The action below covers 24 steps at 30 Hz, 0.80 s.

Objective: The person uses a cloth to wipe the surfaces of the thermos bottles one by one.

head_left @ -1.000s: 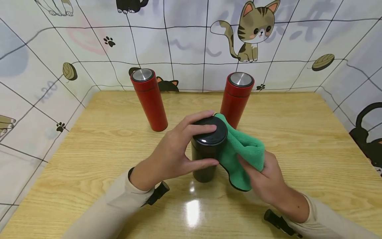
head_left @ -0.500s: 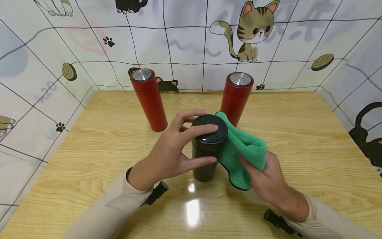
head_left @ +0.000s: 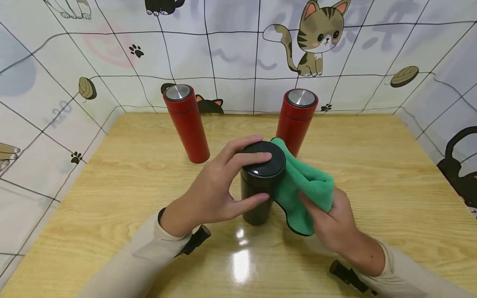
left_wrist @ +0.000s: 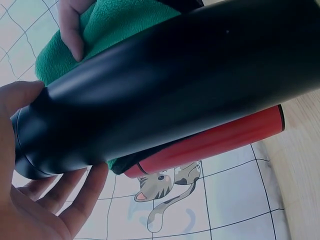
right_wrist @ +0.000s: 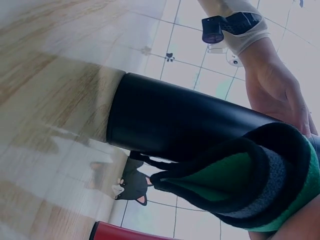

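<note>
A black thermos bottle point(head_left: 257, 198) stands near the middle of the table, its base on or close to the wood. My left hand point(head_left: 212, 190) grips its upper end, with the thumb on the near side and one finger across the black lid point(head_left: 265, 161). In the left wrist view, thumb and fingers curve round the bottle's point(left_wrist: 165, 95) cap end. My right hand point(head_left: 335, 223) holds a folded green cloth point(head_left: 311, 188) with dark edging against the bottle's right side. The cloth point(right_wrist: 225, 177) touches the bottle in the right wrist view, and hides part of it.
Two red thermos bottles with silver lids stand behind, one at the left point(head_left: 188, 128) and one at the right point(head_left: 298, 118), the latter partly behind the cloth. The wooden table point(head_left: 112, 190) ends at a white wall printed with cats point(head_left: 238, 54).
Fingers of my left hand loosen slightly from the lid, then settle back over it. The bottle and the cloth stay almost in place.
</note>
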{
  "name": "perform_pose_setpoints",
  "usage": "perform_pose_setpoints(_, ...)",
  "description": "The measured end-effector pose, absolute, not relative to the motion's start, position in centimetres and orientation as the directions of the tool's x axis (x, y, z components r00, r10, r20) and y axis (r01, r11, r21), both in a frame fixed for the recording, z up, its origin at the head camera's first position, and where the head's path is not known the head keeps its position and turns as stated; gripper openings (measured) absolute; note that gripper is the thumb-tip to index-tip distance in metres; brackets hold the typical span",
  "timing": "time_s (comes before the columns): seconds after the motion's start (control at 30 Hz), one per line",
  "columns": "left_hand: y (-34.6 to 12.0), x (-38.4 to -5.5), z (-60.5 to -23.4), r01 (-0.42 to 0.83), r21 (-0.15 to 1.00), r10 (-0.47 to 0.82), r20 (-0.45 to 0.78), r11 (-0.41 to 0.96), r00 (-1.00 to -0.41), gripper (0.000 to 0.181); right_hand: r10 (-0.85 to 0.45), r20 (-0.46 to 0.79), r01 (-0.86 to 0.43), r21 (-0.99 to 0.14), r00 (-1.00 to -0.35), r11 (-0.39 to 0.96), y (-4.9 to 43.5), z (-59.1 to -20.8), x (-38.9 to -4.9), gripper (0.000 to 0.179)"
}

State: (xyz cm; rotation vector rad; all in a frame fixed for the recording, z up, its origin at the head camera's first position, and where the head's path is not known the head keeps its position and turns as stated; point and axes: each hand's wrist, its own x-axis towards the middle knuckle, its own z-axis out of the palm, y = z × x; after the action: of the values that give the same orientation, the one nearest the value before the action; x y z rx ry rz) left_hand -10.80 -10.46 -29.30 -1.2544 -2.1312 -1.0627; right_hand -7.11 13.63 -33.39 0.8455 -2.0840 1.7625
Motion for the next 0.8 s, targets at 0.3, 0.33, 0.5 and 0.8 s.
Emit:
perform_pose_setpoints(0.3, -10.28, -10.67, -29.53, 0.870, 0.387, 0.518, 0.699, 0.306, -0.493, 0.070, -0.307, 0.467, -0.539, -0.813, -0.829, 0.219, 13.54, -33.39, -7.23, 0.056)
perform_pose_setpoints(0.33, -10.23, -10.67, -29.53, 0.870, 0.384, 0.516, 0.701, 0.309, -0.492, 0.071, -0.307, 0.475, -0.545, -0.812, -0.825, 0.208, 13.54, -33.40, -7.22, 0.056)
perform_pose_setpoints(0.5, -10.10, -10.74, -29.52, 0.867, 0.390, 0.516, 0.697, 0.310, -0.498, 0.075, -0.266, 0.548, -0.593, -0.794, -0.793, 0.133, 13.63, -33.37, -7.12, 0.054)
perform_pose_setpoints(0.8, -10.21, -10.75, -29.56, 0.868, 0.426, 0.522, 0.695, 0.254, -0.494, 0.068, -0.282, 0.529, -0.579, -0.805, -0.800, 0.132, 13.68, -33.36, -7.10, 0.052)
